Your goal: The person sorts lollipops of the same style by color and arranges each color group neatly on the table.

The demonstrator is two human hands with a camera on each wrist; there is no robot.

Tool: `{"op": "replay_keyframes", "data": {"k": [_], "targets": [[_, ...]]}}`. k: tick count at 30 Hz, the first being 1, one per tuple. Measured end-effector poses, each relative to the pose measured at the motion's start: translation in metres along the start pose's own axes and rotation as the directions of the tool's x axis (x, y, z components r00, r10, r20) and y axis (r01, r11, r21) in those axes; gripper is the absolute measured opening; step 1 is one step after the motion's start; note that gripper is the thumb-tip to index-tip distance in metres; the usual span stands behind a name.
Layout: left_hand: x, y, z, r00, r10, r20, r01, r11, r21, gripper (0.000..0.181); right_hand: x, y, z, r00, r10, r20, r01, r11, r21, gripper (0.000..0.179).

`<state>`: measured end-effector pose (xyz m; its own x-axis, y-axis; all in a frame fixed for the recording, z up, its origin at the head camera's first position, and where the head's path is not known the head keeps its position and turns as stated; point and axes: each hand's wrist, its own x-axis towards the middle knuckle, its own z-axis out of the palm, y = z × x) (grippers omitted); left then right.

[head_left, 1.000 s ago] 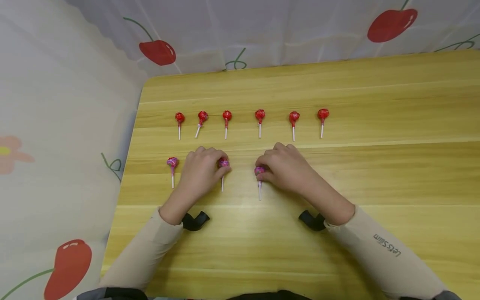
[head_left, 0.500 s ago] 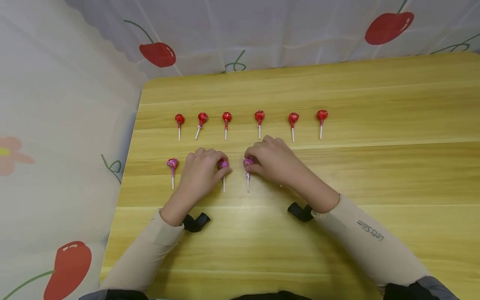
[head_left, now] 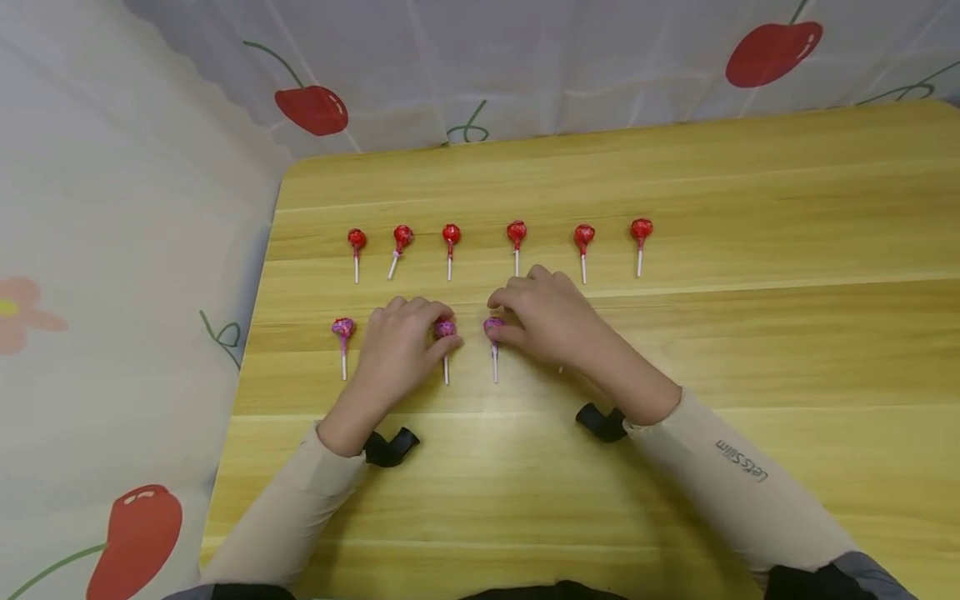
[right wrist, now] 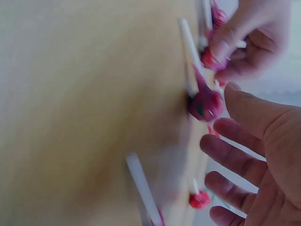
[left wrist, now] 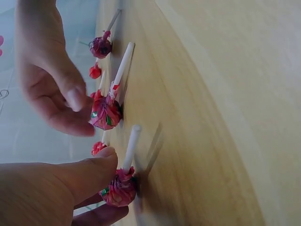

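Note:
My left hand (head_left: 401,346) pinches the head of a pink-wrapped lollipop (left wrist: 121,190) between thumb and fingers, its white stick toward me. Just to the right, another pink lollipop (head_left: 495,350) lies on the table. My right hand (head_left: 555,321) is around its head, and the right wrist view shows the fingers (right wrist: 233,157) spread and the thumb slightly apart from the wrapper. A third pink lollipop (head_left: 343,327) lies left of my left hand. Beneath my right wrist, a white stick (right wrist: 143,188) pokes out; most of that lollipop is hidden in the head view.
Several red lollipops (head_left: 517,231) lie in a row farther back on the wooden table (head_left: 750,350), sticks toward me. A cherry-print curtain (head_left: 562,67) borders the back and left sides. A black curved piece (head_left: 392,447) sits at each wrist.
My right hand has moved left with its pink lollipop, bringing it closer to the left hand's lollipop, and its fingers have then loosened. The left hand has stayed nearly still.

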<state>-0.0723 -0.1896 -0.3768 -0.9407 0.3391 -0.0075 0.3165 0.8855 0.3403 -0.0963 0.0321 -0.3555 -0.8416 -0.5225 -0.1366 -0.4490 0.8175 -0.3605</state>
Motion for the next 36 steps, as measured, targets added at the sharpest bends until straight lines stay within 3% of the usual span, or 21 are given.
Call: {"op": "replay_keyframes", "data": {"k": [8,14,25,36], "targets": [[-0.001,-0.002,0.0,1.0,-0.024,0.005,0.025,0.999,-0.028,0.035,-0.035,0.038,-0.021,0.987,0.107,-0.117,-0.105,0.994,0.027,0.036],[-0.004,-0.003,-0.003,0.999,-0.038,0.023,0.039,0.999,-0.035,0.039,-0.054,0.054,-0.015,0.982,0.145,-0.12,-0.147,0.989,-0.008,0.038],[-0.009,-0.004,-0.005,0.998,-0.059,0.029,0.061,0.997,-0.048,0.043,-0.057,0.058,-0.006,0.987,0.105,-0.123,-0.104,0.994,0.017,0.021],[-0.013,-0.009,-0.005,0.998,-0.064,-0.007,0.064,0.997,-0.032,0.045,-0.053,0.032,-0.002,0.997,0.019,-0.081,-0.019,1.0,-0.005,0.023]]}}
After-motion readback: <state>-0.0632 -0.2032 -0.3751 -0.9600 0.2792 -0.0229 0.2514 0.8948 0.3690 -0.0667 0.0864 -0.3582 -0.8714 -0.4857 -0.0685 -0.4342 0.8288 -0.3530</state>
